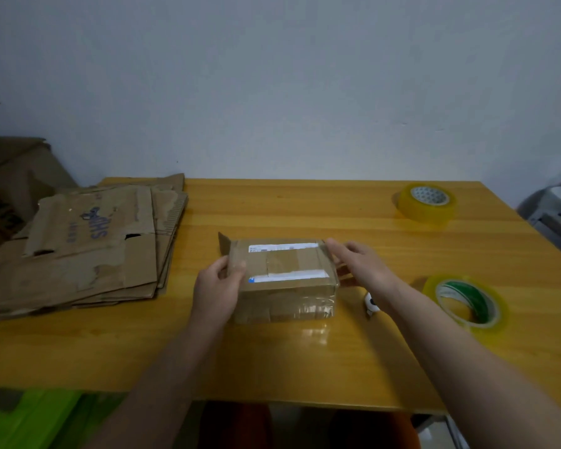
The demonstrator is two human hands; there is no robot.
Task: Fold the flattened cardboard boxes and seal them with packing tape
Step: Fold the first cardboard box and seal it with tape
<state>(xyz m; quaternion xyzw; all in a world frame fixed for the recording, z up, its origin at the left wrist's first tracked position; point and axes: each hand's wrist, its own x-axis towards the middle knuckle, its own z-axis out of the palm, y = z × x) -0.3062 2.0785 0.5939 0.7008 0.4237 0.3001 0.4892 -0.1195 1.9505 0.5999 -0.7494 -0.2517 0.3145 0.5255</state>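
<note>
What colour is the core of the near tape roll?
Green, with white markings, inside the yellowish near tape roll; the head view shows it clearly.

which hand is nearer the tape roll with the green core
Right. The right hand is at the small box's right end, beside the green-core tape roll; the left hand grips the box's left end, farther away.

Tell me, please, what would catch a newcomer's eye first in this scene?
Most likely the small cardboard box at the middle of the yellow wooden table, held by the left hand and right hand at its ends. Next, two yellowish tape rolls on the right and a stack of flattened boxes on the left.
</note>
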